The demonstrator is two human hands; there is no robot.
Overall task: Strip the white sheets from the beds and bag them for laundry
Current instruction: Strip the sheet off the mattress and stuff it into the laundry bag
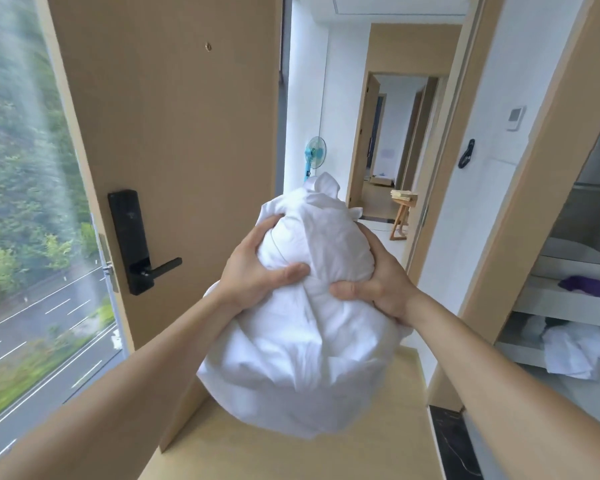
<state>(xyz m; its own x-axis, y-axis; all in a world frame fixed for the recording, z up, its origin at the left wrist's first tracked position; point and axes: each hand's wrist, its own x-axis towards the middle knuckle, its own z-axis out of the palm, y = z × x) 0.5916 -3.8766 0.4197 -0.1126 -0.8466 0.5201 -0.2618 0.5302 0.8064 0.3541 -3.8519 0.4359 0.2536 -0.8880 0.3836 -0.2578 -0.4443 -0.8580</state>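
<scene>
A big bundle of white sheets (302, 348), knotted at its top, hangs in mid-air in front of me over the wooden floor. My left hand (257, 271) grips the cloth on the bundle's left side, thumb across the front. My right hand (374, 282) grips the right side at the same height, fingers curled into the fabric. Both arms are stretched forward. The bundle hides the floor of the corridor behind it.
An open wooden door (174, 150) with a black lock handle (136, 244) stands close on the left, next to a large window. A corridor runs ahead with a blue fan (315, 154) and a wooden stool (402, 213). On the right, a bathroom counter holds a basin (572, 261) and white towels (575, 348).
</scene>
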